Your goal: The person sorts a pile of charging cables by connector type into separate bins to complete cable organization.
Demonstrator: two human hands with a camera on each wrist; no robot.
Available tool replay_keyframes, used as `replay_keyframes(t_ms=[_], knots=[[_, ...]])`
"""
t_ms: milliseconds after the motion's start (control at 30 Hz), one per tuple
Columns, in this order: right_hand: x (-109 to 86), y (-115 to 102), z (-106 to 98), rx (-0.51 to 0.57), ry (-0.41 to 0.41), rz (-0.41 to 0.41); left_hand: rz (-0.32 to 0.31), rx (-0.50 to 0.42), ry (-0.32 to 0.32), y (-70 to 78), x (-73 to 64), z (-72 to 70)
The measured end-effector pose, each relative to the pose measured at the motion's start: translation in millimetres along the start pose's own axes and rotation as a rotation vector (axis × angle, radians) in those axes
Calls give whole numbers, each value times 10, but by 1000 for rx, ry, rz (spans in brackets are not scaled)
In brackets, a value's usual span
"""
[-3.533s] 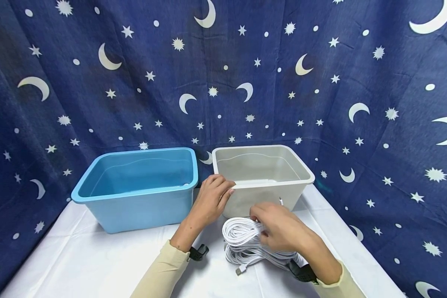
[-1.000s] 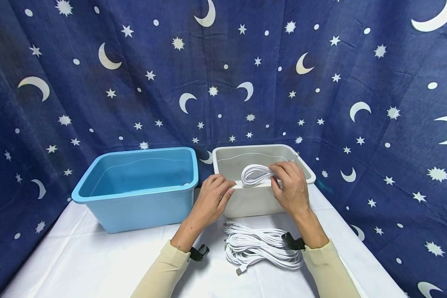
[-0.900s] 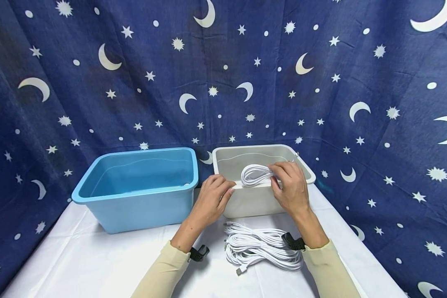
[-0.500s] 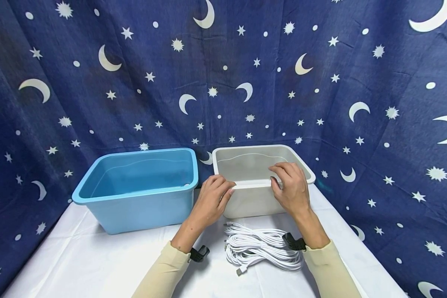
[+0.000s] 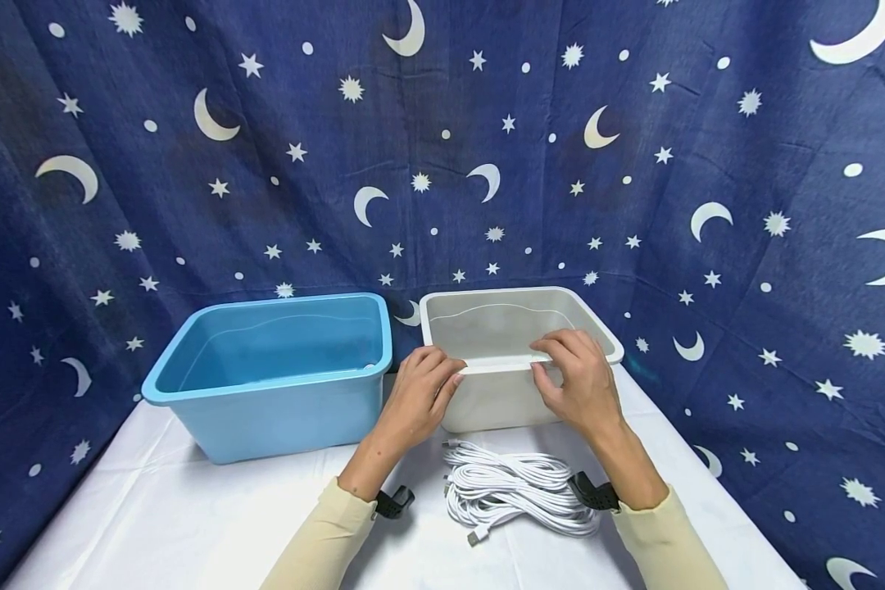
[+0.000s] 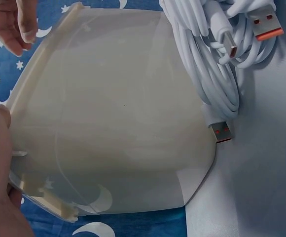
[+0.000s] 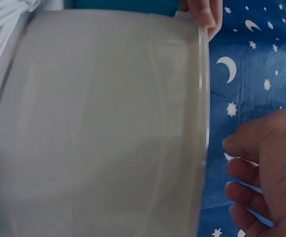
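Observation:
My left hand grips the front rim of the grey bin near its left corner. In the right wrist view, the fingers of that hand pinch over the bin's edge. Beyond the rim's front edge, my right hand hovers with bent, parted fingers and holds nothing. The right wrist view shows this hand apart from the bin wall. A pile of coiled white USB cables lies on the table before the bin, a USB plug sticking out. The bin's floor is mostly hidden by its front wall.
A blue bin stands on the left of the grey one, a narrow gap between them. White cloth covers the table. A blue curtain with moons and stars hangs close behind and along the sides.
My right hand took one coiled cable from the pile, lifted it over the grey bin and let it go inside. It then drew slightly back. The left hand stayed on the rim.

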State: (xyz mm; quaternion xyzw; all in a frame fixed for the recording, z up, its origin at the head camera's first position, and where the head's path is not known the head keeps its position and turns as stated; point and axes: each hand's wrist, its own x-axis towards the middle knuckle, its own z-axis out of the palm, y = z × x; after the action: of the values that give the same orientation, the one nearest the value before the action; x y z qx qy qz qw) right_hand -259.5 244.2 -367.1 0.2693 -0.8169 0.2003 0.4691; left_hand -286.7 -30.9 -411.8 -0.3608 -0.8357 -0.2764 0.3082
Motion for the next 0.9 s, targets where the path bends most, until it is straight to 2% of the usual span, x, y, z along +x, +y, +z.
replay_keyframes(t_ms=[300, 500, 900], knots=[[-46, -114, -124, -4, -76, -56, 12, -3, 3, 0, 7, 5], [-75, -171, -180, 11, -136, -49, 9, 0, 1, 0, 9, 5], [-160, -202, -118, 60, -274, -86, 4, 2, 4, 5, 3, 1]])
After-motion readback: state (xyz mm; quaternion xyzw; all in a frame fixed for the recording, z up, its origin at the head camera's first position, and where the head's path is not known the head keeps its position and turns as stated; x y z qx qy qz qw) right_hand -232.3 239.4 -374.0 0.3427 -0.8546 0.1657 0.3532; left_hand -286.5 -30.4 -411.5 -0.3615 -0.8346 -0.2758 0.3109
